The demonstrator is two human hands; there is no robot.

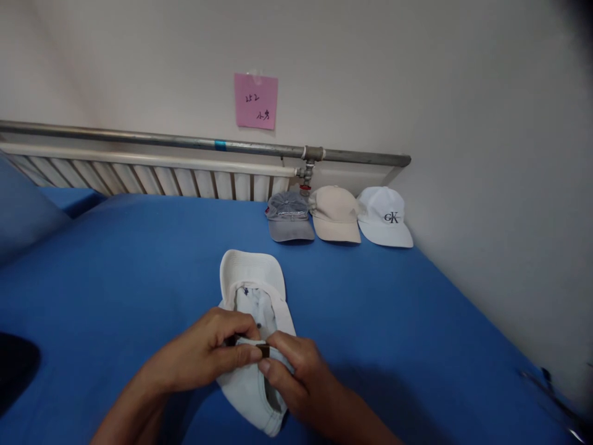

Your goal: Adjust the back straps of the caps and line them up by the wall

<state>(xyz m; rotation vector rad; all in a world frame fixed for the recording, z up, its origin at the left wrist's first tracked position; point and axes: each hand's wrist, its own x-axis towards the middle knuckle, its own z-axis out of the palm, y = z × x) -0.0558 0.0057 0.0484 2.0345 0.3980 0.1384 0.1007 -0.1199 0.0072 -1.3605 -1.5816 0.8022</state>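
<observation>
A pale, nearly white baseball cap (252,272) is turned so that its inside shows, with the brim pointing away from me. At its back, a strap with a dark brass-coloured buckle (264,350) lies between my two hands. My left hand (217,346) pinches the strap on the buckle's left side, thumb and index finger pressed together. From the other side, my right hand (296,371) grips the strap just beside the buckle with thumb and index finger. The other fingers of both hands are mostly hidden.
Along the back of the blue-covered surface (139,259) stand a grey cap (290,213), a beige cap (334,213) and a white cap (383,216). Behind them run a radiator (185,179) and a metal pipe (167,139). A pink note (256,102) hangs on the wall.
</observation>
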